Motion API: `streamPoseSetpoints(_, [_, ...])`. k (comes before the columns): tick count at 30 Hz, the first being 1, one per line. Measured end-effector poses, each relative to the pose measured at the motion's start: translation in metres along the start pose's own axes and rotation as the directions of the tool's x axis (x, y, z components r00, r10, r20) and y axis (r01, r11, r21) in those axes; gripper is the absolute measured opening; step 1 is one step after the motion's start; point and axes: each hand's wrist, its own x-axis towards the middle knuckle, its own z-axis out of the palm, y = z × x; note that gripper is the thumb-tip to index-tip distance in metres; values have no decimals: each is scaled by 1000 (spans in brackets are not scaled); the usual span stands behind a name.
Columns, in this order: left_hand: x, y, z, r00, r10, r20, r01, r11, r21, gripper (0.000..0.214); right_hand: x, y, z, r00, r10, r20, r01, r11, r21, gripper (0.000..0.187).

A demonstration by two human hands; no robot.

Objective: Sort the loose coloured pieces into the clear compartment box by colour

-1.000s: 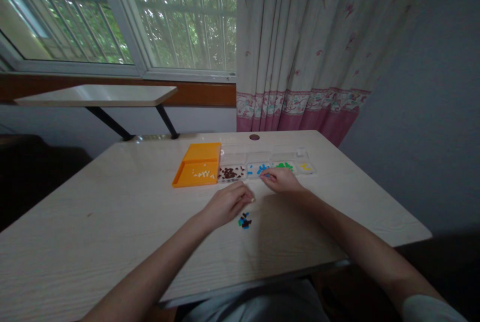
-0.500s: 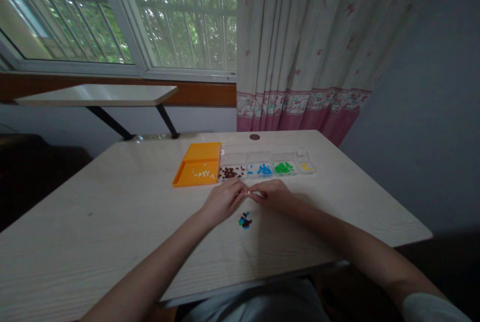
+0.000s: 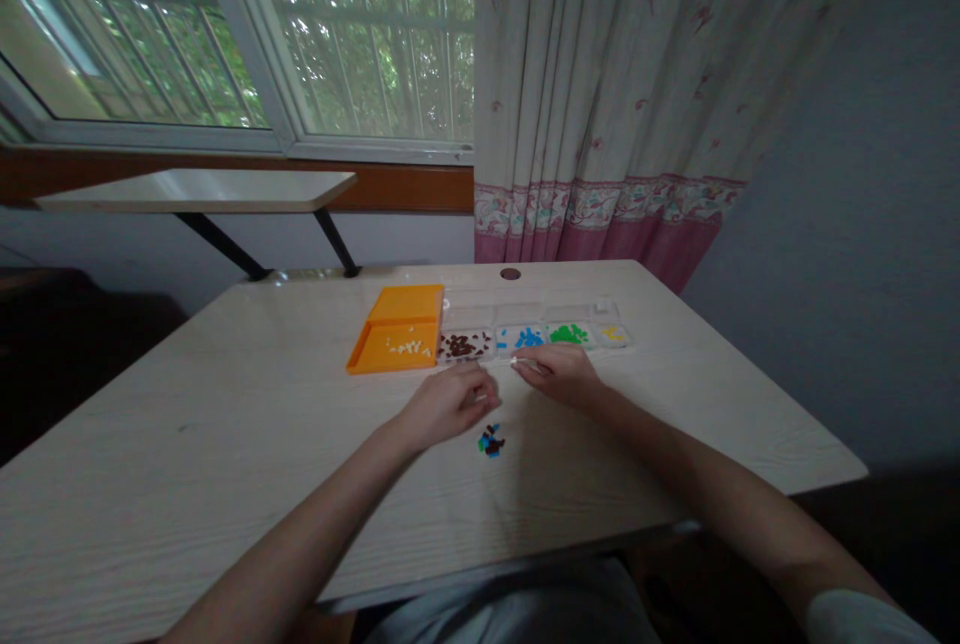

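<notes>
My left hand (image 3: 450,404) rests on the wooden table (image 3: 225,444) with its fingers curled in, just above a small heap of mixed coloured beads (image 3: 490,442). To its right, my right hand (image 3: 556,371) pinches a small pale bead at its fingertips, close to the front edge of a clear divided tray (image 3: 536,336). The tray's compartments hold brown beads (image 3: 461,346), blue beads (image 3: 529,337), green beads (image 3: 568,333) and yellow beads (image 3: 613,333). An orange box (image 3: 397,329) with white beads in it lies left of the tray.
A window and a patterned curtain (image 3: 600,94) stand behind the table. A second, smaller table (image 3: 195,190) is by the window at left. A cable hole (image 3: 510,274) sits near the table's far edge. A grey wall is at right.
My right hand came back from the tray to meet my left hand, took a pale bead there, and has now moved up toward the tray again. The left hand has barely shifted.
</notes>
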Motion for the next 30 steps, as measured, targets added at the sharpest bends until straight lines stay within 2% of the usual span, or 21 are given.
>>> streamPoseSetpoints(3, [-1,2,1,992,60,114,-63,998,22,12,4,5,-10,995,26,-94,-32,998,-58,28])
streamPoseSetpoints(7, [-1,6,1,980,109,164,-118,992,47,11,7,12,-19,988,8,-155,-21,996,-83,26])
streamPoseSetpoints(16, [-1,6,2,981,104,167,-106,994,6,7,8,15,-20,992,44,-116,-51,997,-60,28])
streamPoseSetpoints(18, [-1,6,2,992,71,106,-67,997,-38,9,8,13,-19,994,43,-98,-49,997,-59,28])
streamPoseSetpoints(20, [0,5,2,1000,14,-13,-15,997,-79,11,7,10,-15,997,29,-71,-33,998,-55,28])
streamPoseSetpoints(24, [0,3,2,967,-45,-252,17,994,-112,16,2,1,-3,1000,-13,23,13,1000,15,26])
streamPoseSetpoints(26, [0,2,2,953,-25,-302,-9,994,-112,17,0,-3,1,998,-43,51,40,997,69,25])
streamPoseSetpoints(30, [-1,2,2,946,35,-323,-68,994,-91,16,-2,-10,4,993,-99,56,91,987,131,24])
